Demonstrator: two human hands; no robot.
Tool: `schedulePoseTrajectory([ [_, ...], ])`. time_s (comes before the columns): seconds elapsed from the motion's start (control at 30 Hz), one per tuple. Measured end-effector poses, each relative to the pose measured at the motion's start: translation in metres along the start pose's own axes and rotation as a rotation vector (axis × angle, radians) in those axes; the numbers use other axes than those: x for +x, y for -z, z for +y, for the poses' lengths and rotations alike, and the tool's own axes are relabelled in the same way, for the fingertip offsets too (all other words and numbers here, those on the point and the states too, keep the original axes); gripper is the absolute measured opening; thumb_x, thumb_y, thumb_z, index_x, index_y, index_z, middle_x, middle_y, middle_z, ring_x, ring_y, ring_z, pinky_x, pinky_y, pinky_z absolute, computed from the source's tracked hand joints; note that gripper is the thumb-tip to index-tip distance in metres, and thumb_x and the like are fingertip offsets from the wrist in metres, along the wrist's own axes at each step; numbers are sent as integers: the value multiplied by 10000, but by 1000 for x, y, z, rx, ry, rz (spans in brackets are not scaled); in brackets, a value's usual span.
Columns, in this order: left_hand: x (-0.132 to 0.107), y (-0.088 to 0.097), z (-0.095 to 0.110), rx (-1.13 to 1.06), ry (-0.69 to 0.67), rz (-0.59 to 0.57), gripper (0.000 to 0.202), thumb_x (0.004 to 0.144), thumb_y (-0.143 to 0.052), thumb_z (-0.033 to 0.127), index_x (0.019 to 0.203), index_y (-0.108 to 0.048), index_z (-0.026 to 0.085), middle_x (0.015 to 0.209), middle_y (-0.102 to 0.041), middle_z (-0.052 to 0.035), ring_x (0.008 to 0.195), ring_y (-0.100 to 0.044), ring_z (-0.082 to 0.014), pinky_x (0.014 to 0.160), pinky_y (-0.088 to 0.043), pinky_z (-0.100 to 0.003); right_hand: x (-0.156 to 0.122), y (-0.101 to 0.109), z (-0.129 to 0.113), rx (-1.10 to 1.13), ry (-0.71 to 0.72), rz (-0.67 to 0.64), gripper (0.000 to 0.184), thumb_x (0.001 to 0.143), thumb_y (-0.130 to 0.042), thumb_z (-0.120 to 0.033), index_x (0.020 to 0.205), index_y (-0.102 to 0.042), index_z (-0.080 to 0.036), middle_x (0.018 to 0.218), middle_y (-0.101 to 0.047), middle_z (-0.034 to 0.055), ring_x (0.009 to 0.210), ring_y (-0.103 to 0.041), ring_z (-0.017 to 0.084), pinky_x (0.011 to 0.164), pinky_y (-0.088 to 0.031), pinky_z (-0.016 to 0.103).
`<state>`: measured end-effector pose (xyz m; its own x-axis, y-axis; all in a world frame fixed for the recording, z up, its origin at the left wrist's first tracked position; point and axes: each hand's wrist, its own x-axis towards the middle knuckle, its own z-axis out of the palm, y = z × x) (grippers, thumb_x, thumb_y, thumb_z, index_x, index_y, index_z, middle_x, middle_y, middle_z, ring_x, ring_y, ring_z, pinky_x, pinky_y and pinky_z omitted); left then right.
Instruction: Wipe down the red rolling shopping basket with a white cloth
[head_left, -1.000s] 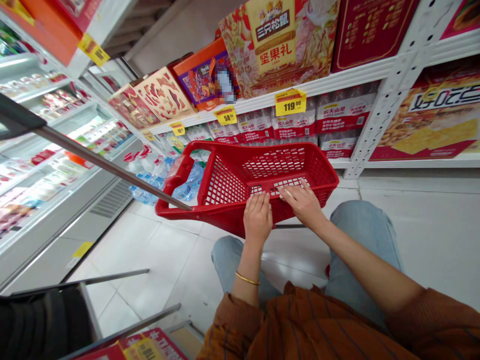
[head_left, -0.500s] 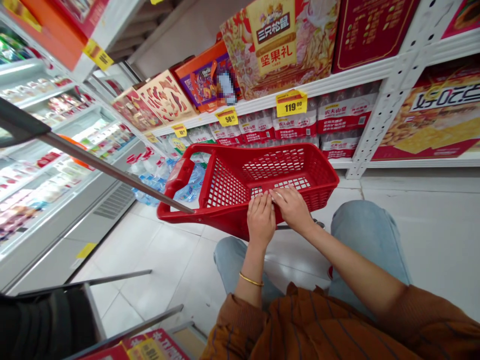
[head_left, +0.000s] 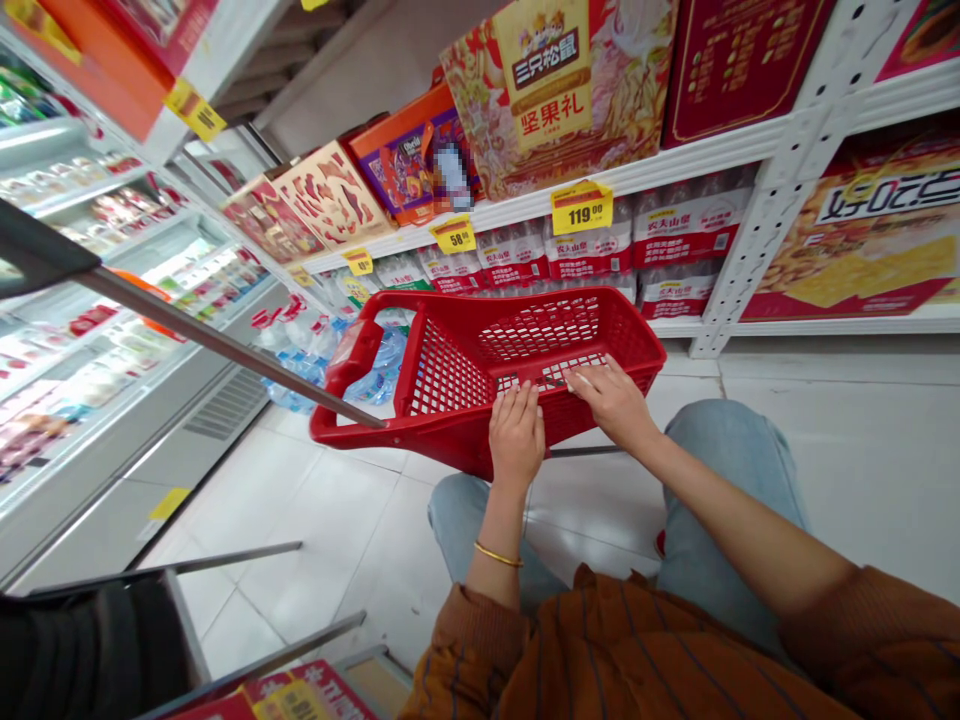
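A red plastic rolling shopping basket with perforated walls stands on the floor in front of me. Its long pull handle slants away to the upper left. My left hand lies over the near rim, fingers together and bent over the edge to the inside. Farther right along that rim, my right hand has its fingers hooked over the edge, slightly spread. Both thumbs are hard to make out. Between the two hands a short stretch of rim shows.
Behind the basket, a white shelf carries gift boxes, with packs of bottled water beneath. Large blue-tinted bottles stand on the floor beyond the basket's handle end. A refrigerated case runs along the left. Metal bars protrude at lower left.
My right hand has slid right along the rim, away from my left hand, which keeps its place on it. The basket has shifted slightly to the left.
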<state>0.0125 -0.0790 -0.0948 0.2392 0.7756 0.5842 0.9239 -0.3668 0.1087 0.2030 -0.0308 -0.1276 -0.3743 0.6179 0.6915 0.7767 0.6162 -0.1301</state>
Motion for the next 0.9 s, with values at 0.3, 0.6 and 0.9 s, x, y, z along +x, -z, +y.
schedulePoseTrajectory([
  [0.3,-3,-6,0,4,11,32,382,959,-418,208,1316,-551,182,1341,-597,-66,1292,-502,-229,1131,-334,-446,17,-2,-34,113,-55,13,334,967,-425,-197,1264,-572,-162,1156,-661,125,1076,-563,227,1072,-368,483],
  [0.6,-4,-1,-6,-4,-46,54,370,948,-447,204,1299,-561,176,1314,-617,-75,1275,-521,-222,1131,-336,-435,15,-10,-33,-20,50,9,337,962,-459,-214,1282,-562,-183,1116,-675,89,995,-580,202,1122,-292,463],
  [0.9,-1,1,-8,-1,-64,33,366,958,-433,217,1299,-560,185,1313,-618,-75,1275,-523,-217,1117,-355,-426,7,-5,-6,3,30,13,331,950,-501,-231,1275,-563,-209,1104,-687,81,999,-590,192,1139,-255,475],
])
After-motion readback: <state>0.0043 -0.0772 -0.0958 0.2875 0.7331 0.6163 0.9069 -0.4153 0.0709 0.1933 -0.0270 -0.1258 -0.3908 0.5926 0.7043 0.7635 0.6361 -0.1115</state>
